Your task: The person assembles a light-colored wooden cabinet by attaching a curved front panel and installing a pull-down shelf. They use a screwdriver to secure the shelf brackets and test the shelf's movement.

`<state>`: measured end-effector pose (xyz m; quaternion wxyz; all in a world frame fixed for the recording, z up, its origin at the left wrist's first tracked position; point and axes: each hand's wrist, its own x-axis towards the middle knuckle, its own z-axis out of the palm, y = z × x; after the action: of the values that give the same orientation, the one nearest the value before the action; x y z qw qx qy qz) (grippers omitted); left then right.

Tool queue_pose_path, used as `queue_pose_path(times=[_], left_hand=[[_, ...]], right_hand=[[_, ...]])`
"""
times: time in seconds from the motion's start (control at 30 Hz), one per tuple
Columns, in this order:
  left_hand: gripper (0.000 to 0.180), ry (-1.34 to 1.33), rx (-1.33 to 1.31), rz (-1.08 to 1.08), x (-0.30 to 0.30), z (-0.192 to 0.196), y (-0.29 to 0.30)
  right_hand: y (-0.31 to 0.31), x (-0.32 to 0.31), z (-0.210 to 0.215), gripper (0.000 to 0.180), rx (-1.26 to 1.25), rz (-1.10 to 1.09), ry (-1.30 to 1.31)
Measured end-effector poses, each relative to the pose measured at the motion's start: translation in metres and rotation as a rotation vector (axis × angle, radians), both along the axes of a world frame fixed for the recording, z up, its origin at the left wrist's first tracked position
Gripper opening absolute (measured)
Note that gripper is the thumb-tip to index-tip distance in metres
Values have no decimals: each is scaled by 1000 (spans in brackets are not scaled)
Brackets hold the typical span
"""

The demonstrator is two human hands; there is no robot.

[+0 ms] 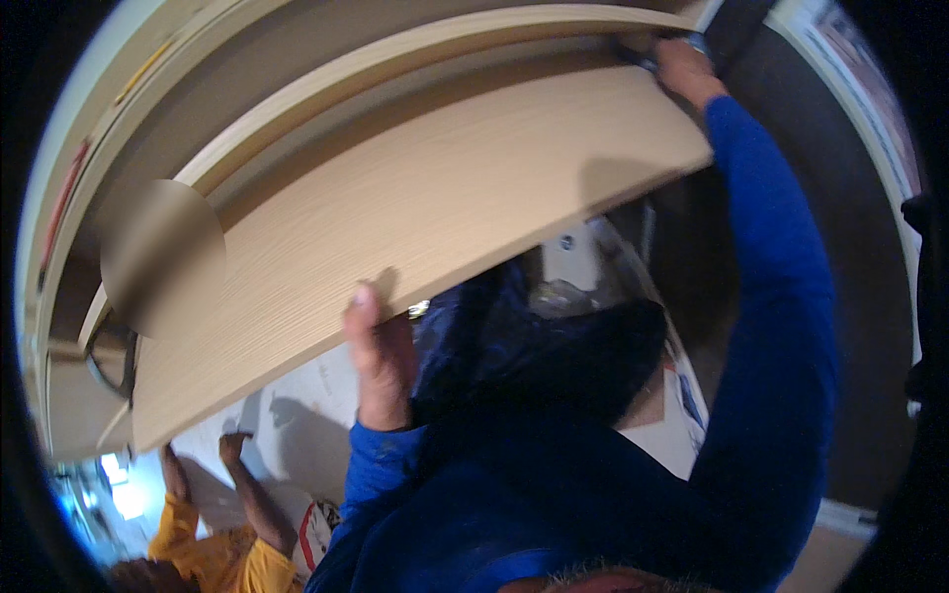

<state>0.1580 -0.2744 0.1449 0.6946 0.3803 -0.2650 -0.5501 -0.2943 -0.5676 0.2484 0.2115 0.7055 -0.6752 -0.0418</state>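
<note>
A wide light-wood board [435, 188] stretches across the view like a shelf, its far side near a curved wooden rail [395, 44]. My left hand [381, 361] grips its near edge, thumb on top and fingers underneath, out of sight. At the board's far right corner, my right hand [687, 71] is closed, arm stretched out, beside the dark upright panel. Something dark shows by its fingers, too small to make out.
A person in a yellow shirt [213, 544] at lower left raises both arms toward the board's left end. A yellow pencil [143, 71] and a red stick [65, 208] lie on the outer ledge. A black cable [107, 368] loops at left. A dark panel [860, 287] stands at right.
</note>
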Motion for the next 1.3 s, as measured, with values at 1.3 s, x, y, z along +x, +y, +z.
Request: queue_pose_path(times=[1.3], left_hand=[[71, 10, -62, -132, 6, -13, -1]], right_hand=[[47, 56, 15, 31, 3, 107, -430]])
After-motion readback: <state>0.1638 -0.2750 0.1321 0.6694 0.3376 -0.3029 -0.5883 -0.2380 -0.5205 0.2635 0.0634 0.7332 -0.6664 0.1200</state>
